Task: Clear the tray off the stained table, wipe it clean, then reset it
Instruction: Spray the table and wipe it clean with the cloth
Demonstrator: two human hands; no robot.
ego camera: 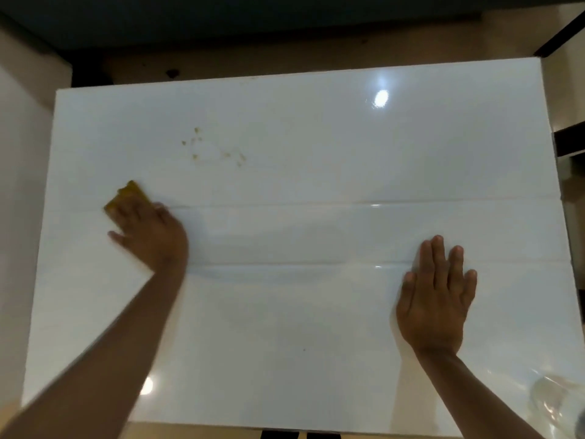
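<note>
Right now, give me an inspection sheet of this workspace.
Surface: glossy white table, two seams across it, glare spots.
Job's things: yellow-brown stains not yet wiped; yellow sponge near the left edge; tray not seen.
Clutter: something clear and crinkled at the near right corner, too blurred to identify.
Grips: left hand presses the sponge; right hand flat on the table.
Cables: nothing seen.
Surroundings: beige floor, dark furniture beyond.

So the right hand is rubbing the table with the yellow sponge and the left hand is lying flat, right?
Not quite, the hands are swapped. The head view shows the left hand pressing the yellow sponge on the white table, while the right hand lies flat.
</note>
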